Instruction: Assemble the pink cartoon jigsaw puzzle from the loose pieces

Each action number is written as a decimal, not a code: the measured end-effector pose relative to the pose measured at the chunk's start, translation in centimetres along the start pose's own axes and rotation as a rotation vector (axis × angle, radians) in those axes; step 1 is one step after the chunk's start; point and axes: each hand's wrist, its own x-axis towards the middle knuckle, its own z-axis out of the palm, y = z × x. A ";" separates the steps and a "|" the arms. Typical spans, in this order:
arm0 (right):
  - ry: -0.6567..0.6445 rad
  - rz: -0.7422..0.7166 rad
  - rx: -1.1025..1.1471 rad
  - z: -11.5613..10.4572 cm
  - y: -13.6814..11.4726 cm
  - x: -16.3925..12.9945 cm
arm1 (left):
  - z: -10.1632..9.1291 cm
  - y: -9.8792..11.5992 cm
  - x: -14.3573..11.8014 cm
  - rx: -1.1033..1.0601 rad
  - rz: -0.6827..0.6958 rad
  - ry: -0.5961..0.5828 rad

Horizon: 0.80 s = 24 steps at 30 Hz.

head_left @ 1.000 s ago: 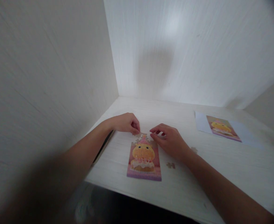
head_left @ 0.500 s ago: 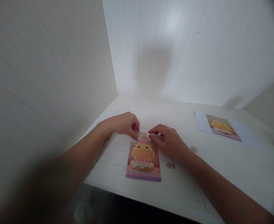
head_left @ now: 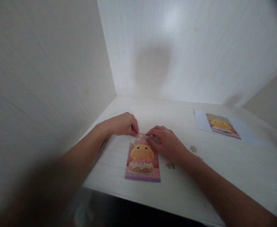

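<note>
A partly assembled jigsaw puzzle (head_left: 142, 160) lies on the table, showing a yellow character with a pink hat above a candle-topped cake. Its upper edge is uneven, with greyish pieces (head_left: 138, 137) along the top left. My left hand (head_left: 128, 124) is at that corner, thumb and fingers pinched on a puzzle piece. From the right, my right hand (head_left: 163, 140) reaches over the upper right of the puzzle, its thumb and forefinger drawn together by the hat. Whatever is between those fingertips is too small to make out.
Loose puzzle pieces lie near my right forearm: a brownish one (head_left: 170, 165) and a paler one (head_left: 193, 148). A paper sheet with the same picture (head_left: 223, 125) lies at the far right. White walls (head_left: 143, 63) enclose the tabletop's back and sides.
My left hand's fingers have closed in more tightly at the puzzle's top edge. My right fingertips have come slightly nearer to them. The view has shifted a little, and another pale piece shows beside my right forearm.
</note>
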 end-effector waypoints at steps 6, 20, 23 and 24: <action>-0.069 -0.055 -0.126 0.1 -0.2 -0.2 | 0.0 0.1 0.0 0.017 0.091 0.005; -0.116 -0.083 -0.224 -0.1 -0.7 -0.1 | -0.5 1.4 -0.9 0.071 0.071 -0.023; -0.116 -0.080 -0.216 -0.1 -0.7 0.0 | -0.5 1.4 -0.8 0.113 0.068 -0.019; -0.116 -0.078 -0.213 -0.1 -0.8 0.0 | -0.4 1.4 -0.8 0.134 0.064 -0.017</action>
